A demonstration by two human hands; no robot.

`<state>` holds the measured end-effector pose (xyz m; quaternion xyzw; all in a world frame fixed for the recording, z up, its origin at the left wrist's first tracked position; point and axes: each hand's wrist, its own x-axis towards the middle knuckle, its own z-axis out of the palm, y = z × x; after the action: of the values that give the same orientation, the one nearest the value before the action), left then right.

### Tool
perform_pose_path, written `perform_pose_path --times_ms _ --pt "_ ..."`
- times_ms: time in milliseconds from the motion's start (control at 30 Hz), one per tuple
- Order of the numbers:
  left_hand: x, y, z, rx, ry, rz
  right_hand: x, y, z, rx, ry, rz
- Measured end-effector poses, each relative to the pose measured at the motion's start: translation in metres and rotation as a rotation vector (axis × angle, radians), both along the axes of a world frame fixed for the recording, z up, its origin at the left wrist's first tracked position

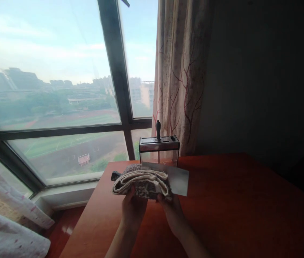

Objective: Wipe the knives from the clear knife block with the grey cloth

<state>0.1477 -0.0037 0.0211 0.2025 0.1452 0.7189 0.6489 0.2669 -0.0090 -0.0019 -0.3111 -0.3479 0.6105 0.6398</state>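
Both my hands hold a folded grey, fuzzy cloth [143, 188] with cream edges, up over the near part of the table. My left hand [134, 208] grips its lower left side, the thumb pressed on the front fold. On the lower right, my right hand [169, 207] has its thumb against the front, and its other fingers are hidden beneath. Just behind the cloth, a pale flat sheet or panel [180, 179] sticks out to the right. A small dark object [115, 175] shows at the cloth's left end; I cannot make out its kind.
A clear-sided box [159, 145] with a dark slotted top and an upright black handle [158, 129] stands at the back of the reddish wooden table [232, 208]. Windows [52, 71] lie ahead and left, with a patterned curtain [179, 71] behind the box.
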Motion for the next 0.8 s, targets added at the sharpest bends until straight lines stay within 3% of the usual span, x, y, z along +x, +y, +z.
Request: perform_pose_path --times_ms 133,367,500,600,700,800 --pt "-0.006 0.003 0.007 -0.049 -0.047 0.041 0.0 0.001 -0.007 -0.014 -0.086 0.013" --pt "-0.017 0.014 0.013 -0.102 -0.18 0.11 0.01 0.0 -0.001 0.036 -0.117 0.038" --pt "-0.023 0.018 0.005 -0.065 -0.197 0.06 0.015 0.002 -0.007 0.076 -0.272 0.13" --pt "-0.021 0.016 -0.005 -0.14 -0.205 0.014 0.016 0.002 -0.01 0.074 -0.288 0.141" --pt "-0.014 0.014 -0.012 -0.236 -0.188 0.014 0.022 0.004 -0.01 0.149 -0.357 0.153" --pt "-0.007 0.016 -0.015 -0.33 -0.144 0.058 0.036 0.008 -0.009 0.301 -0.569 0.184"
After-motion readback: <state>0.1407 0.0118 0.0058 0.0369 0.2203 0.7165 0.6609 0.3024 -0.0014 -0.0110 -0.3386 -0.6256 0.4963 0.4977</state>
